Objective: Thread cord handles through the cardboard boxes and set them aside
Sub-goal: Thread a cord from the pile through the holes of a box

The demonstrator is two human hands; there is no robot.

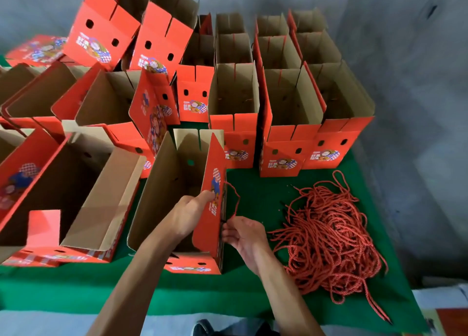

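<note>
My right hand (243, 236) pinches a red cord (234, 198) between thumb and fingertips, right against the outer red wall of the open box (212, 224) I'm working on; the other fingers are loosely curled. The cord loops up from my fingertips to a hole higher in that same wall. My left hand (187, 216) is just across that wall, fingers reaching inside the box, thumb pressed on the printed outer face, gripping the panel. To the right of my right hand a tangled pile of red cords (329, 236) lies on the green tabletop (253, 295). Beyond both hands, open boxes (291, 122) stand in rows; left of my left hand more boxes (76, 183) lie tipped.
</note>
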